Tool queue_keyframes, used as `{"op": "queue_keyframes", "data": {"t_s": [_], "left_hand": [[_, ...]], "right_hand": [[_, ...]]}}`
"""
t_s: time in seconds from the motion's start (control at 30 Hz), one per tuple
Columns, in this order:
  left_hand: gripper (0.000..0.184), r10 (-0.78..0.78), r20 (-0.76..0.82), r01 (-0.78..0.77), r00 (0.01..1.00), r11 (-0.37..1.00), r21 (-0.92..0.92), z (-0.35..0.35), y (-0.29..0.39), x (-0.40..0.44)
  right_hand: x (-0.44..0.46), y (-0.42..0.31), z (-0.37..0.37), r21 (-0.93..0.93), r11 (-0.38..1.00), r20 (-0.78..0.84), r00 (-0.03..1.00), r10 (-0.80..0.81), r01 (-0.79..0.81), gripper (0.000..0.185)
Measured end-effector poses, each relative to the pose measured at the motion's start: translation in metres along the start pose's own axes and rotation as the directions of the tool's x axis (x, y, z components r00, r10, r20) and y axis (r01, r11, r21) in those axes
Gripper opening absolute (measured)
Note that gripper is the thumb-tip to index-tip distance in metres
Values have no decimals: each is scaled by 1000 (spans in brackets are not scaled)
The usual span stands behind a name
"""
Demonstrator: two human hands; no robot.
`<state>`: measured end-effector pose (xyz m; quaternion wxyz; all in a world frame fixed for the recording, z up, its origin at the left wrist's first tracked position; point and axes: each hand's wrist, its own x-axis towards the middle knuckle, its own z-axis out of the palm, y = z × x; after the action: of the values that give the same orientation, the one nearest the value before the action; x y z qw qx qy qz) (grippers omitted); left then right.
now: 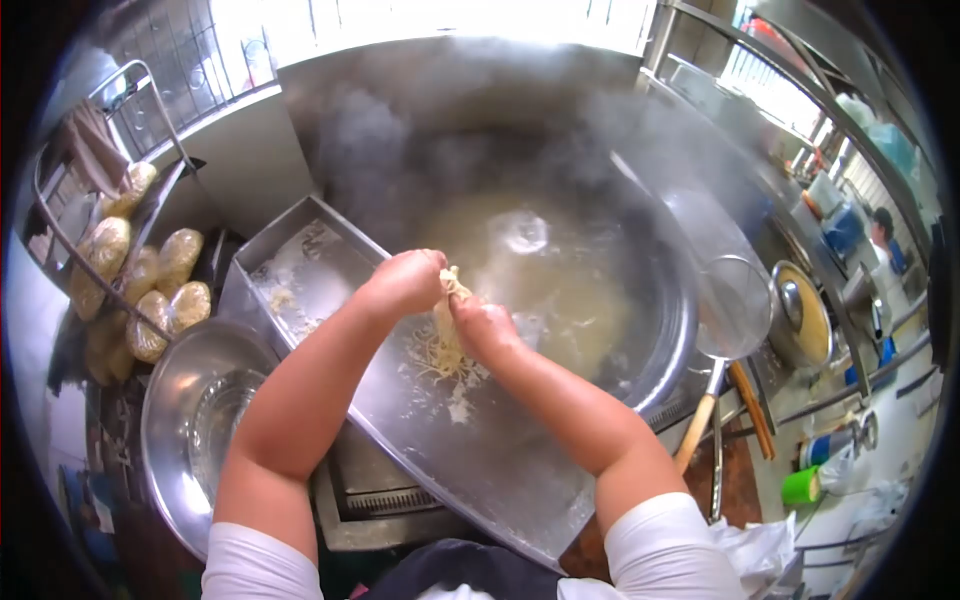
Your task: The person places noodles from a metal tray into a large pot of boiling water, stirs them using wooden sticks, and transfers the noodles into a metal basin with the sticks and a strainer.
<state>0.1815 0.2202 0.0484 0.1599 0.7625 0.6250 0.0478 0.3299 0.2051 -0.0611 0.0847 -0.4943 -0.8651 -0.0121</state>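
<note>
A bundle of pale noodles [446,328] hangs between my hands, its lower strands loose over a long metal tray [480,465] dusted with flour. My left hand [410,280] is closed on the top of the bundle. Just to its right, my right hand [484,328] is also closed on the noodles, fingers partly hidden. Behind both hands is a large round pot [672,362] of cloudy, steaming water, bubbling near its middle. The tray lies slantwise along the near side of the pot, with crumbs of flour and dough in its left part.
A steel bowl [175,465] sits at the left, below several bagged bundles [180,255]. On the right lie a wooden-handled strainer [735,310], long wooden sticks [752,410] and a round pan [818,325]. A person [882,235] is far off at the right.
</note>
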Motion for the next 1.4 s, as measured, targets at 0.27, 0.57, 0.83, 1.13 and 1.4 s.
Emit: {"op": "queue_keyframes", "data": {"t_s": [0.27, 0.57, 0.83, 1.13, 1.4], "left_hand": [[48, -46, -47, -19, 998, 492, -870, 16, -73, -132], [45, -522, 52, 111, 851, 81, -991, 72, -114, -259], [42, -498, 40, 90, 866, 75, -993, 108, -95, -233], [43, -563, -31, 54, 826, 133, -990, 155, -100, -292], [41, -641, 31, 89, 767, 58, -994, 134, -117, -298]], "right_hand": [[48, -8, -15, 328, 941, 0, 996, 84, -80, 12], [75, 102, -71, 207, 869, -38, 884, 466, -449, 34], [68, -1, -13, 262, 964, -58, 997, 58, -41, 48], [103, -18, 12, 601, 774, 80, 979, 188, -198, 25], [78, 85, 4, 560, 762, -257, 806, 533, -325, 26]]}}
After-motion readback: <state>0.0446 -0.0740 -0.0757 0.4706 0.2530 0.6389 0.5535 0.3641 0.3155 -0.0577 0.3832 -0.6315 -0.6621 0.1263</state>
